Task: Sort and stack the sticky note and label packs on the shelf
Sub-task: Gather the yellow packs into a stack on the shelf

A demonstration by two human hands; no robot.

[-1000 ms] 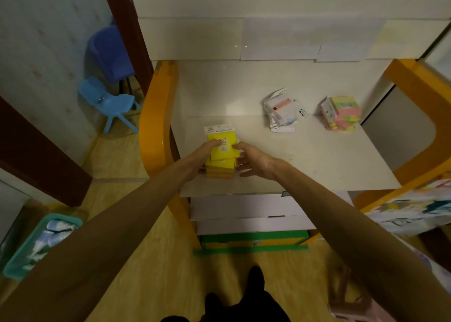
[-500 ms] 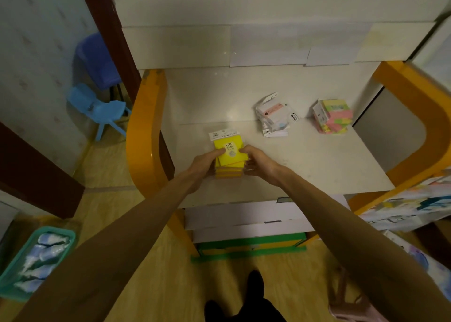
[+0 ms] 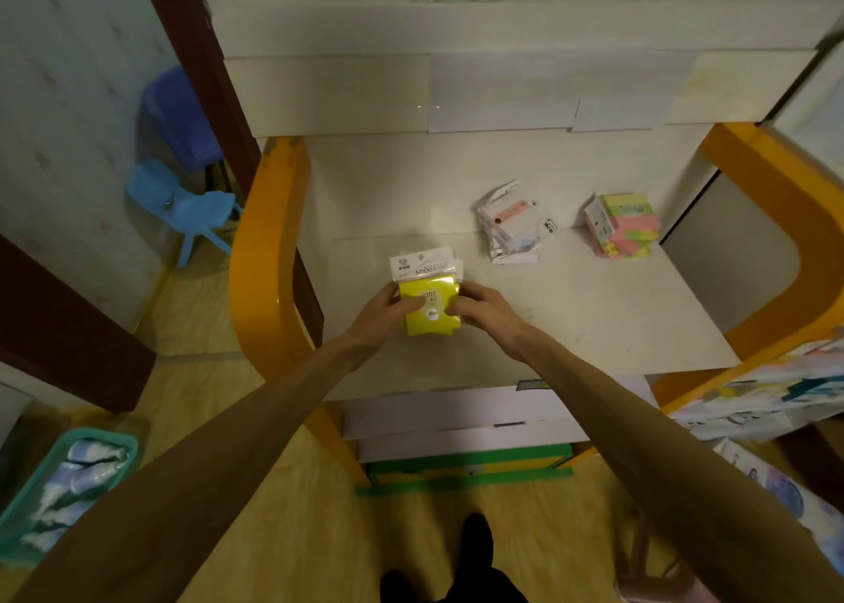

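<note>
- At the far left, low on the wooden floor, we see a teal basket [image 3: 27,502] with pale rolled items lying inside it.
- Above it, against the wallpapered wall, stands a small blue chair [image 3: 182,205].
- Next comes the orange side panel [image 3: 260,255] of a low unit, curving up along the left edge of a pale shelf [image 3: 593,319].
- Our left hand [image 3: 383,312] reaches onto the shelf near its left end. Its fingers curl round the left edge of a stack of yellow sticky note packs [image 3: 429,305], with the thumb lying across the top pack.
- The stack sits on the shelf between the two hands. The top pack has a white header card at its far end, printed with the letters "STICK".
- Our right hand [image 3: 484,310] holds the stack's right edge, fingers curled against its side and thumb on top.
- Further right and nearer the back wall lies a loose heap of white label packs [image 3: 511,228], well apart from the yellow stack.
- Just beside that heap, to its right, sits a pile of pastel sticky note packs [image 3: 625,225] in pink, green and yellow.
- At the far right, the unit's other orange panel [image 3: 776,219] frames the shelf, with blurred colourful printed items [image 3: 776,397] below it.
</note>
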